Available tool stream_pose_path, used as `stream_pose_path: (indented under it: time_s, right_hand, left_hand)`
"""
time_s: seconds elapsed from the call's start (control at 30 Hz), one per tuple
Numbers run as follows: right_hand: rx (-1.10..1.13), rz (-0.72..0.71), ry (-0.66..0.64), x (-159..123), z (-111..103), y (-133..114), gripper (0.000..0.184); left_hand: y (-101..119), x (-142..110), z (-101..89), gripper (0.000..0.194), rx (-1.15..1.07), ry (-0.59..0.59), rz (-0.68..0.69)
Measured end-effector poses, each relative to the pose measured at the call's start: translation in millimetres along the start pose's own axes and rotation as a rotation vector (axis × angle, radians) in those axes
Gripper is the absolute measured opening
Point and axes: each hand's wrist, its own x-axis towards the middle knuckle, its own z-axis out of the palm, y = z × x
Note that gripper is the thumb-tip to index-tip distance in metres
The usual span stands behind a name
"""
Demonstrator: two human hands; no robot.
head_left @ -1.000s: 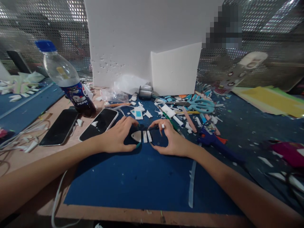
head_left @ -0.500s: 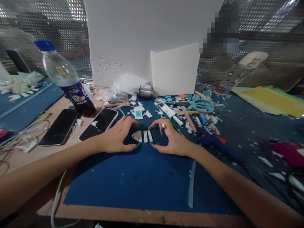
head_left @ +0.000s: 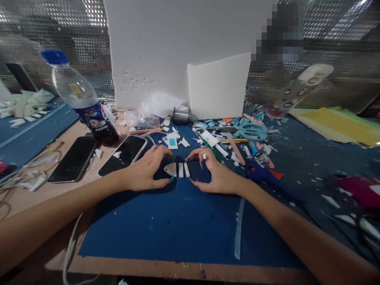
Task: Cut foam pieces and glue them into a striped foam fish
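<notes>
On the blue mat (head_left: 166, 221) lies a short row of white foam-like pieces. At its left end is a pointed piece (head_left: 170, 170) with a small dark hole, like a fish head. Two narrow white strips, a left strip (head_left: 181, 170) and a right strip (head_left: 187, 170), lie beside it with small gaps. My left hand (head_left: 148, 168) curves around the pointed piece, thumb and fingers apart at its near and far sides. My right hand (head_left: 218, 172) is likewise open, its fingertips close to the ends of the right strip. Whether any fingertip touches a piece is hard to tell.
Two phones, a dark phone (head_left: 73, 159) and a white-edged phone (head_left: 123, 155), lie left beside a Pepsi bottle (head_left: 96, 118). Foam scraps, blue scissors (head_left: 252, 130) and a blue glue gun (head_left: 267, 178) lie right. A white foam board (head_left: 219, 89) stands behind. A translucent strip (head_left: 239, 233) lies nearer.
My left thumb tip has drawn slightly left, away from the strips. The pieces keep their arrangement, and the view has shifted a little.
</notes>
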Motion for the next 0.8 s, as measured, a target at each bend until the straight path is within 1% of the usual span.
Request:
stream_pose_path:
  time_s: [0.3,0.47,0.63,0.8]
  right_hand:
    - [0.005,0.032,-0.005,-0.6,-0.7,2.0,0.051]
    - [0.002,0.026,-0.004,0.1,-1.6,0.9,0.050]
    - [0.027,0.007,0.033,0.8,0.1,-2.9,0.049]
    - [0.012,-0.032,0.083,3.2,7.2,-2.2,0.047]
  left_hand:
    - [-0.3,1.2,-0.3,0.046,-0.002,-0.019,-0.009]
    - [-0.7,0.8,0.4,0.045,0.001,-0.010,-0.007]
    - [-1.8,0.7,1.7,0.051,0.011,0.020,-0.017]
    - [-2.0,0.7,2.6,0.049,0.012,0.015,-0.033]
